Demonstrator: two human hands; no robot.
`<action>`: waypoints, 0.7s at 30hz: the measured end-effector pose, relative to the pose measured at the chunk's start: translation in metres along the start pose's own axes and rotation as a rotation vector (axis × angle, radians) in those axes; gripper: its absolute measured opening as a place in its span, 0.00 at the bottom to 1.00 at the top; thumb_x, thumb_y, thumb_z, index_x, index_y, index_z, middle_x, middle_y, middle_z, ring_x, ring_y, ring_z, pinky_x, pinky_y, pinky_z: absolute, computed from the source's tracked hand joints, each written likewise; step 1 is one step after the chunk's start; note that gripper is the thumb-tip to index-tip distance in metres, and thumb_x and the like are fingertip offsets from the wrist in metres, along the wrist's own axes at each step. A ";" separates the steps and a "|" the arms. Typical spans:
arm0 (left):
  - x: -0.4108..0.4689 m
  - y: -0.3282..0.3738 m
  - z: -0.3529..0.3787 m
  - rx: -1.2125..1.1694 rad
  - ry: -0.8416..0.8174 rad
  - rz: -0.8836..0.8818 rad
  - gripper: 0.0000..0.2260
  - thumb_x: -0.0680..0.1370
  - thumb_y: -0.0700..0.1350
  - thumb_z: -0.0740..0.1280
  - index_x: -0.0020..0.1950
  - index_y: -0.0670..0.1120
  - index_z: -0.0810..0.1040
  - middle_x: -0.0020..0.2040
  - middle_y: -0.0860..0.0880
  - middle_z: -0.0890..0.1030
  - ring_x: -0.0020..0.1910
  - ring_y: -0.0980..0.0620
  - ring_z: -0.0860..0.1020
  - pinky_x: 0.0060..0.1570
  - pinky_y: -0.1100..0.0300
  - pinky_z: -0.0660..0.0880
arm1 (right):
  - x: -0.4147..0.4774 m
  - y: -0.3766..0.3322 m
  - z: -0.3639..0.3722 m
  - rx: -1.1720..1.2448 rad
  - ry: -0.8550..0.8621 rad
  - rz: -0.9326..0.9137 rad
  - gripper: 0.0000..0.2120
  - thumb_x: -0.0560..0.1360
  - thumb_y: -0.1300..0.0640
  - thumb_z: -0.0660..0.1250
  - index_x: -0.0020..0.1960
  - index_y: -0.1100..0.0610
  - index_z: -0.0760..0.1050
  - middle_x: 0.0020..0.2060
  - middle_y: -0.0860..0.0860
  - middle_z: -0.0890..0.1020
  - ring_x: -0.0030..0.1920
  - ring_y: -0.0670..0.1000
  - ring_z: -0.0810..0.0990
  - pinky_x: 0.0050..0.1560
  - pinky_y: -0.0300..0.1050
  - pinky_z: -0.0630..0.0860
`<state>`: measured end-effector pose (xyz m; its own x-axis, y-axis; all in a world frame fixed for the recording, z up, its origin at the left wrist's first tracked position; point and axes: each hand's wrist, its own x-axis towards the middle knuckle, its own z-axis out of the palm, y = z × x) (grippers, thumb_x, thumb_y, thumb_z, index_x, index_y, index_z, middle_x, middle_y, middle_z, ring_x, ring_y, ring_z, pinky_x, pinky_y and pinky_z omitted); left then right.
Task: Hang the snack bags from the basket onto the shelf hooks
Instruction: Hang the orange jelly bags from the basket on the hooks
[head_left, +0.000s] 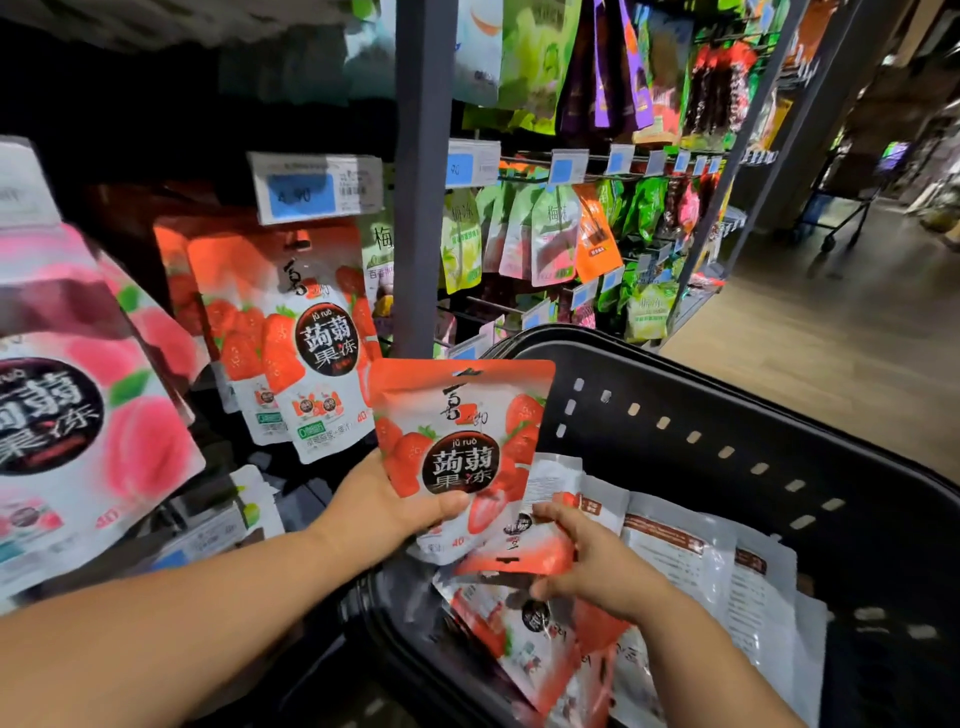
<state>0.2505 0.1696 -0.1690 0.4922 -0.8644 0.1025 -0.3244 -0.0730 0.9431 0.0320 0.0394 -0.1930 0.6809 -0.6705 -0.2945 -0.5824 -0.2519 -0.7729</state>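
While the left hand (387, 512) grips a red strawberry bag (457, 431), the right hand (597, 571) pinches a second bag (519, 557).

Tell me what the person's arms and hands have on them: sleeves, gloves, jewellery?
The left hand and right hand are bare: no gloves, and no rings on the fingers that show. The left forearm and right forearm are uncovered up to the picture's edge; no sleeve, watch or bracelet is in view.
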 end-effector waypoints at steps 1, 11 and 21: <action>0.000 0.000 0.000 0.002 0.001 -0.006 0.15 0.66 0.40 0.80 0.49 0.49 0.82 0.35 0.64 0.83 0.37 0.70 0.79 0.37 0.78 0.71 | 0.001 0.001 -0.001 -0.105 0.047 0.005 0.39 0.63 0.62 0.81 0.69 0.45 0.68 0.61 0.47 0.77 0.54 0.45 0.79 0.53 0.33 0.75; -0.001 0.003 0.002 -0.002 0.035 -0.035 0.15 0.67 0.42 0.80 0.50 0.50 0.81 0.38 0.60 0.83 0.37 0.71 0.79 0.37 0.78 0.71 | 0.002 -0.004 -0.013 -0.447 0.041 0.005 0.38 0.65 0.58 0.78 0.70 0.44 0.65 0.59 0.46 0.76 0.58 0.49 0.76 0.57 0.41 0.72; -0.002 0.004 0.002 -0.066 0.023 -0.053 0.25 0.58 0.52 0.80 0.53 0.48 0.82 0.42 0.59 0.86 0.41 0.67 0.81 0.40 0.76 0.73 | 0.007 0.002 -0.014 -0.375 0.446 -0.047 0.15 0.74 0.60 0.67 0.46 0.38 0.81 0.38 0.44 0.77 0.46 0.51 0.77 0.43 0.43 0.70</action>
<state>0.2469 0.1696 -0.1658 0.5259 -0.8485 0.0583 -0.2440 -0.0849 0.9661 0.0291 0.0249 -0.1890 0.5039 -0.8614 0.0633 -0.7289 -0.4635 -0.5038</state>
